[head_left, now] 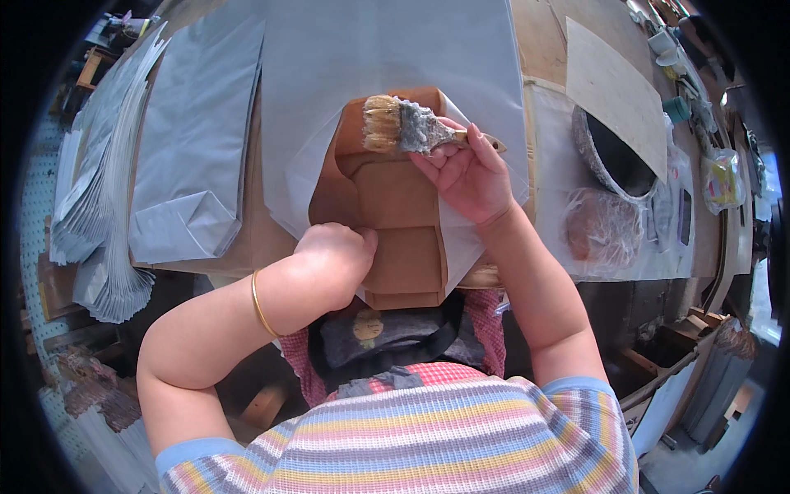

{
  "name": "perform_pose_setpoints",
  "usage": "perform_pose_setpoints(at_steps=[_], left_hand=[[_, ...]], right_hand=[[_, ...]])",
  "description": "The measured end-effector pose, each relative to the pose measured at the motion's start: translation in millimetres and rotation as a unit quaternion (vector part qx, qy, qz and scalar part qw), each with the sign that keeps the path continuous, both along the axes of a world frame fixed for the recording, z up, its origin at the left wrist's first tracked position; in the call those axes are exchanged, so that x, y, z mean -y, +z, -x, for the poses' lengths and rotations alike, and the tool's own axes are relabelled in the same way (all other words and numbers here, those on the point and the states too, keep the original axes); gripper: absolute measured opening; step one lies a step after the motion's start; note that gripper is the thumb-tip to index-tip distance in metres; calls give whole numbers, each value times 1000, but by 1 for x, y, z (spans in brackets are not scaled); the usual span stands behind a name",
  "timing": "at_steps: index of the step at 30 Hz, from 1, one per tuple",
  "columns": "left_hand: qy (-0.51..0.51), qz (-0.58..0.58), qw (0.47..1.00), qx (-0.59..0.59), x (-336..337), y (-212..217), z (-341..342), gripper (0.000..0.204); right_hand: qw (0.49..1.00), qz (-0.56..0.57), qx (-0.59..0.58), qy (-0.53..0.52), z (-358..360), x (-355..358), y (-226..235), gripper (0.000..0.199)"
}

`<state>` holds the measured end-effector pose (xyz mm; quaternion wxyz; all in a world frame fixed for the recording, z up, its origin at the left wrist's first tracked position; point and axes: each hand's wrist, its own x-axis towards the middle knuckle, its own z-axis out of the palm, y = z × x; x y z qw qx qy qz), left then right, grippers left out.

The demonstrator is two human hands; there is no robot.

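Note:
A wide flat paintbrush (418, 128) is in my right hand (473, 177), fingers closed round its handle. Its pale bristles point left, and grey paste is caked on the base of the bristles and the ferrule. Under it lies a large white paper bag (387, 49), its near end spread open to show the brown inner side (395, 198) with fold creases. My left hand (336, 257) is closed at the left near edge of that brown end; its fingertips are mostly hidden. The brush is above the brown paper; whether it touches cannot be told.
To the left lie a folded white bag (193, 140) and a fanned stack of bags (107, 173). On the right stands a round tub (609, 156) with a dark inside, partly covered by a board (613, 90). Near it sits a clear plastic bag (605, 229) with something brownish inside.

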<state>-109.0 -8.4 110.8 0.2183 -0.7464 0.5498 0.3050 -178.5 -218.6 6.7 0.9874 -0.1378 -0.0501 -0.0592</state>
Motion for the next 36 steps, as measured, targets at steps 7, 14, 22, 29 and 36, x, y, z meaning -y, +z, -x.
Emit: perform_pose_setpoints(at_steps=[7, 14, 22, 29, 36], left_hand=[[28, 274, 961, 9, -19, -5, -21, 9], [192, 400, 884, -148, -5, -35, -68, 9], [267, 422, 831, -245, -1, -57, -77, 9], [321, 441, 814, -199, 1, -65, -71, 11], [304, 475, 816, -123, 4, -78, -63, 9]], right_hand=[[997, 64, 0, 39, -1, 6, -2, 49], [997, 80, -14, -4, 11, 2, 21, 41], [371, 874, 218, -226, 35, -36, 74, 23], [370, 884, 186, -217, 95, -26, 83, 29], [549, 792, -106, -245, 65, -43, 101, 22]])
